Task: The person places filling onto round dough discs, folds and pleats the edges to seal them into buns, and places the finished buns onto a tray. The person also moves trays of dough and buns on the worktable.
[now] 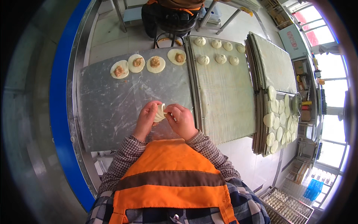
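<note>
While pinched between left hand (148,116) and right hand (181,120), both closed on it, dough wrapper (160,112) held just above floured desk (108,100). Beyond, four filled wrappers (147,64) lined along desk's far edge. At right, seven finished buns (217,51) on tray (227,100); plain wrappers (278,119) stacked further right.

At the centre of the frame, the left hand (147,117) and right hand (182,120) pinch a dough wrapper (160,112) between their fingertips above a floured metal table (108,104). Four filled round wrappers (148,63) lie in a row along its upper edge. To the right, a tray (223,104) carries seven pleated buns (218,50) at its top.
</note>
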Action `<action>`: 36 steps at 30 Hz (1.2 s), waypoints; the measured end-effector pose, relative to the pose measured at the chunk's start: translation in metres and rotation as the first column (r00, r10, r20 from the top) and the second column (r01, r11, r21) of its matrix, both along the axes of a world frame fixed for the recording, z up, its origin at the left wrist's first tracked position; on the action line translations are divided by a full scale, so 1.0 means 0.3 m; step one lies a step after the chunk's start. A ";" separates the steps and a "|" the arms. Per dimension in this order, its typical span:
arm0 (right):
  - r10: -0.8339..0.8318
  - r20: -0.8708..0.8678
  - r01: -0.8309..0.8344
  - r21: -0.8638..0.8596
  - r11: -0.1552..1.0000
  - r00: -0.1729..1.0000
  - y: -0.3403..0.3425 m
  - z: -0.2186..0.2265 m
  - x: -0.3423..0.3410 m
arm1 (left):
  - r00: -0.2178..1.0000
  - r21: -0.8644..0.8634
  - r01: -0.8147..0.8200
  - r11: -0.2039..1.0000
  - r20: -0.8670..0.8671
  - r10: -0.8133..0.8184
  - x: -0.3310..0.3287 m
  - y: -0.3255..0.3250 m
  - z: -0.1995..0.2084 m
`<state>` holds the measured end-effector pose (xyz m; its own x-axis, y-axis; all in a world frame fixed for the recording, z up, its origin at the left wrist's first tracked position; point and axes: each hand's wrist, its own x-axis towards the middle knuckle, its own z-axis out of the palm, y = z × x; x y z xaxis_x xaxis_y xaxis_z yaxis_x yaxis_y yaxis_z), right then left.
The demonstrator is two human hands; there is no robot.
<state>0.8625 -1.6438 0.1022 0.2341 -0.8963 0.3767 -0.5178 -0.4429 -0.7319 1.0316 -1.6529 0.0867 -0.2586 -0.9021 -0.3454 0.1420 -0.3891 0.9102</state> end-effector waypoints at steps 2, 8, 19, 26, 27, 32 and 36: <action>-0.101 0.347 -0.022 0.333 0.943 0.932 0.006 -0.006 0.004 | 0.999 0.125 -0.048 0.991 -0.020 0.051 -0.004 -0.002 0.003; -0.276 0.536 -0.148 0.617 0.773 0.798 0.005 -0.017 0.001 | 0.962 0.019 -0.046 0.999 -0.270 0.049 -0.023 -0.008 0.002; -0.240 0.517 -0.144 0.596 0.790 0.822 0.011 0.018 -0.007 | 0.996 -0.046 0.051 0.998 -0.076 -0.054 -0.005 -0.027 0.027; -0.060 0.211 0.010 0.232 0.973 0.976 0.009 0.040 -0.021 | 0.992 0.231 0.121 0.965 -0.066 -0.109 0.008 -0.037 0.024; -0.097 0.311 -0.021 0.358 0.934 0.946 0.015 0.045 -0.017 | 0.974 0.215 0.155 0.964 -0.199 -0.112 0.007 -0.038 0.023; -0.145 0.346 -0.039 0.473 0.880 0.927 0.010 0.047 -0.014 | 0.999 -0.343 0.033 0.939 0.038 -0.021 -0.031 -0.026 0.033; 0.014 0.083 -0.019 0.060 0.998 0.996 0.015 0.055 -0.015 | 0.998 -0.031 0.056 0.998 -0.006 -0.056 -0.030 -0.027 0.055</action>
<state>0.8582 -1.6393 0.1186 0.2192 -0.9144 0.3404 -0.4479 -0.4042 -0.7975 1.0225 -1.6609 0.1033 -0.3112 -0.8965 -0.3152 0.1271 -0.3680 0.9211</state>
